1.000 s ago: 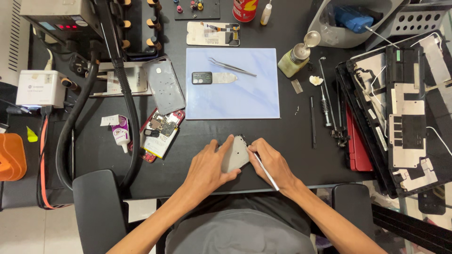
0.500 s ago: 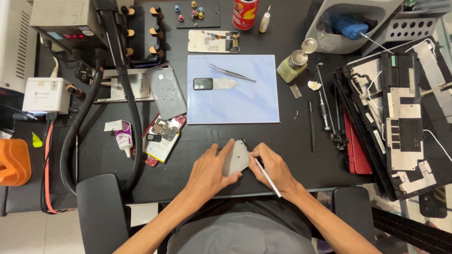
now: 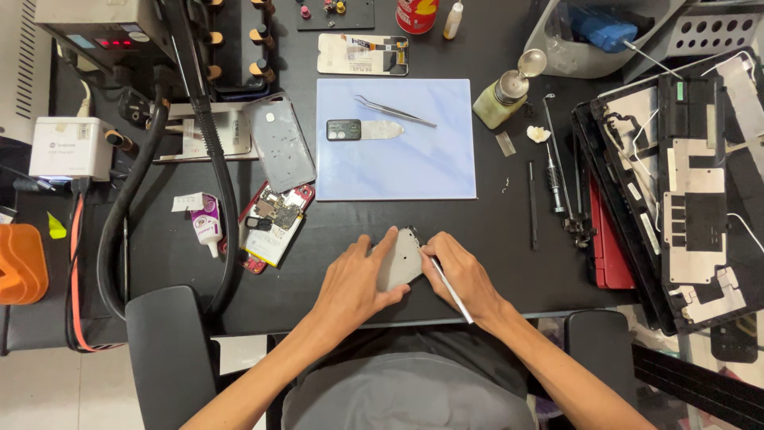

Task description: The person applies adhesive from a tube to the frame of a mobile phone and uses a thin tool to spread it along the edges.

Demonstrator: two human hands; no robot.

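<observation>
**Both hands on grey panel at desk's near edge**

Left hand [image 3: 356, 283] grips the grey phone panel [image 3: 400, 259], pinning it flat on the black desk [image 3: 509, 255]. Right hand [image 3: 461, 275] pinches a thin white tool [image 3: 451, 290], tip at the panel's right edge. Blue mat [image 3: 414, 159] lies beyond.

Two hands, left [image 3: 356, 280] and right [image 3: 461, 275], meet at the desk's [image 3: 509, 247] near edge, sharing one grey phone cover [image 3: 400, 259] and one thin tool [image 3: 451, 288]. One blue mat [image 3: 422, 167] toward the far edge carries one pair of tweezers [image 3: 394, 111] and one small module [image 3: 364, 130]. Left of it lie one grey back cover [image 3: 280, 142], one opened red phone [image 3: 276, 224] and one glue tube [image 3: 208, 224]; right of it stands one bottle [image 3: 504, 96], with two laptop shells [image 3: 692, 183] at the right edge.
</observation>
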